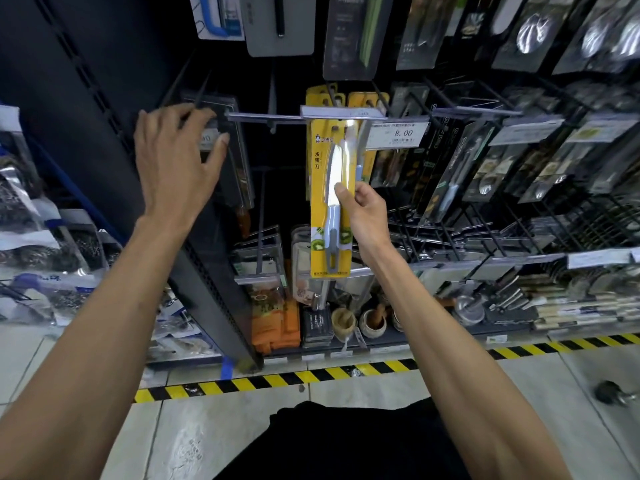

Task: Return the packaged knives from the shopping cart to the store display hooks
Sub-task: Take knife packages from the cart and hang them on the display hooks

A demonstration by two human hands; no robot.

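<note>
The fingers of the right hand (367,216) are hidden behind the yellow knife package (329,188); only the thumb shows. Just above the package, a clear label strip (343,113) covers the hook, so whether the card hangs on it cannot be told. Right of the package, the small print on the price tag (398,134) is illegible. Left of it, the left hand (173,161) overlaps a dark pack (237,164); contact is unclear.

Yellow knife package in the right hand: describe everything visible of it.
The yellow knife package is a tall card with a clear blister holding a white-bladed knife, blade up, with a pale handle and a grey tool below. Kiwi pictures sit near the bottom. It is upright, its hang hole just under the hook's label rail; whether it is threaded is unclear. The right hand pinches its right edge at mid-height.
</note>
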